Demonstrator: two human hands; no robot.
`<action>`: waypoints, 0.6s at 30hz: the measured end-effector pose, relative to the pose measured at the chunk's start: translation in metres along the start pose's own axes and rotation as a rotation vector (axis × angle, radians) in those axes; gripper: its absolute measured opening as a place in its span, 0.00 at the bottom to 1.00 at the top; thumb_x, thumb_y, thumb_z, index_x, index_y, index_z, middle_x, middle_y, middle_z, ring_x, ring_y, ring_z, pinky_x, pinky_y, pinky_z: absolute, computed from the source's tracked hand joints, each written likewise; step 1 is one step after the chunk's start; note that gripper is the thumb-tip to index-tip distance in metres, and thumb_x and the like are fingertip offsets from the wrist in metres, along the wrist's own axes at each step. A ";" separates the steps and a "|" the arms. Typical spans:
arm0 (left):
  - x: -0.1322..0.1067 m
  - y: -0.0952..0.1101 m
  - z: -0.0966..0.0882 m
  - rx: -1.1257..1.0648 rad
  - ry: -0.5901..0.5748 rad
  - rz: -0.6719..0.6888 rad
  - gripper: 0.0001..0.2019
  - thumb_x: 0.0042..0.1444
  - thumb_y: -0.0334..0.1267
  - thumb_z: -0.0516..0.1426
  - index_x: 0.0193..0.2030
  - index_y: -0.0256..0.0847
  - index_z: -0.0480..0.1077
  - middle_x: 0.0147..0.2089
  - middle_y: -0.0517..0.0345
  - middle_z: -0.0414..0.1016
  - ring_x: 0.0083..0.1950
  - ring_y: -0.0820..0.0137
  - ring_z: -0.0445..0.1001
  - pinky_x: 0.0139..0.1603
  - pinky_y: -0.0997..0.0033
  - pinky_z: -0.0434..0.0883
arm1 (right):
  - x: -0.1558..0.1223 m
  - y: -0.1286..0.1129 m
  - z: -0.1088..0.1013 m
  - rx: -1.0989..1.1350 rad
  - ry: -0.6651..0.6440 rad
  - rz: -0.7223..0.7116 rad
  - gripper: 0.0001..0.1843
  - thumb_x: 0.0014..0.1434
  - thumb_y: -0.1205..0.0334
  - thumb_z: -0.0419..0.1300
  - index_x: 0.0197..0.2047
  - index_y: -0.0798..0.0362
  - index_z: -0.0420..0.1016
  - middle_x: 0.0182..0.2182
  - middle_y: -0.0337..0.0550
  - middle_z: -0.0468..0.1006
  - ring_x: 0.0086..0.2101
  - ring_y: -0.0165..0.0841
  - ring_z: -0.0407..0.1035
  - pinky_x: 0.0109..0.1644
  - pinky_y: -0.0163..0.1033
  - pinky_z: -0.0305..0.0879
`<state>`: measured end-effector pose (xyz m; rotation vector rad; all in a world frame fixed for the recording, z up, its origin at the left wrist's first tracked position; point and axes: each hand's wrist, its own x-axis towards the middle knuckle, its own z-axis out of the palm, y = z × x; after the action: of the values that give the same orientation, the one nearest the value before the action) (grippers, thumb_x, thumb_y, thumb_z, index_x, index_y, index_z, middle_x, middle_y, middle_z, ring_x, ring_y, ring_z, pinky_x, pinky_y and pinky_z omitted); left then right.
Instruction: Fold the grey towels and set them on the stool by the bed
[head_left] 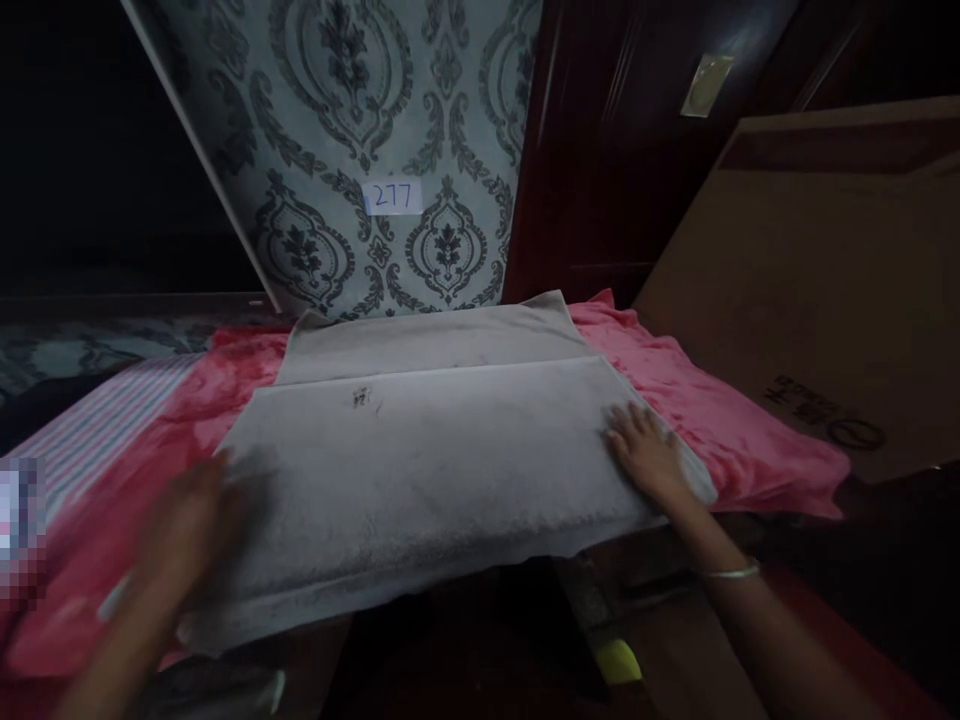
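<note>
A pale grey cloth [450, 440], like a towel, lies folded over itself, with its upper layer ending in a straight edge short of the back. A small dark printed mark [362, 397] shows near that edge. My right hand [645, 453] rests flat on the cloth's right side, fingers spread, with a bangle [733, 571] on the wrist. At the left edge of the cloth is my left hand [187, 525], smeared by motion, so its fingers cannot be made out. Beneath the grey cloth spreads a pink plush cloth [720, 420].
Striped fabric [112, 420] lies at the left. A large cardboard box [817, 300] leans at the right, beside a dark red wooden panel [600, 150]. Patterned wallpaper with a paper label [394, 196] reading 277 stands behind. A dark screen [112, 160] fills the upper left.
</note>
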<state>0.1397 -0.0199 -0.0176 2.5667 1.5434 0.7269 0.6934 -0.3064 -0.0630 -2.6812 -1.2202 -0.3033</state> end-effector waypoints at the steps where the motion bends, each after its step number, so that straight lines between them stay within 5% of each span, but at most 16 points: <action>1: 0.014 0.034 0.010 0.011 -0.041 0.064 0.32 0.57 0.53 0.48 0.66 0.44 0.66 0.64 0.49 0.74 0.69 0.43 0.66 0.68 0.39 0.64 | 0.007 -0.025 -0.008 0.029 -0.028 -0.076 0.32 0.72 0.49 0.38 0.73 0.47 0.58 0.72 0.51 0.55 0.70 0.53 0.48 0.66 0.71 0.53; 3: 0.040 0.108 0.036 -0.024 -0.204 0.286 0.33 0.59 0.51 0.49 0.66 0.33 0.65 0.71 0.38 0.65 0.74 0.49 0.59 0.73 0.48 0.59 | 0.021 -0.076 -0.020 0.066 -0.091 -0.204 0.31 0.73 0.49 0.40 0.75 0.45 0.55 0.74 0.47 0.49 0.71 0.50 0.44 0.68 0.67 0.51; 5: 0.056 0.174 0.062 -0.052 -0.329 0.487 0.33 0.62 0.51 0.50 0.71 0.36 0.60 0.76 0.41 0.54 0.77 0.53 0.52 0.75 0.49 0.54 | 0.032 -0.120 -0.025 0.094 -0.124 -0.312 0.31 0.73 0.49 0.42 0.76 0.44 0.51 0.75 0.45 0.44 0.72 0.48 0.40 0.70 0.64 0.48; 8: 0.059 0.231 0.097 0.002 -0.431 0.570 0.35 0.64 0.53 0.52 0.74 0.38 0.56 0.78 0.39 0.47 0.79 0.50 0.44 0.76 0.42 0.48 | 0.038 -0.158 -0.017 0.110 -0.194 -0.401 0.32 0.74 0.48 0.43 0.76 0.45 0.49 0.75 0.44 0.42 0.73 0.48 0.38 0.71 0.65 0.44; 13: 0.047 0.230 0.130 0.031 -0.406 0.595 0.34 0.66 0.57 0.49 0.75 0.44 0.54 0.79 0.42 0.44 0.79 0.49 0.40 0.76 0.37 0.42 | 0.033 -0.161 0.004 0.112 -0.246 -0.425 0.33 0.74 0.45 0.42 0.76 0.45 0.49 0.75 0.42 0.43 0.73 0.48 0.37 0.71 0.65 0.41; 18: 0.047 0.224 0.130 0.026 -0.395 0.611 0.35 0.66 0.59 0.47 0.75 0.48 0.54 0.79 0.45 0.45 0.79 0.51 0.41 0.76 0.39 0.43 | 0.034 -0.157 0.006 0.094 -0.247 -0.420 0.32 0.74 0.46 0.42 0.76 0.44 0.49 0.75 0.42 0.43 0.73 0.47 0.37 0.71 0.64 0.42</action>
<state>0.3963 -0.0675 -0.0517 2.9755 0.6612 0.1897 0.5964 -0.1787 -0.0481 -2.4163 -1.8210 0.0358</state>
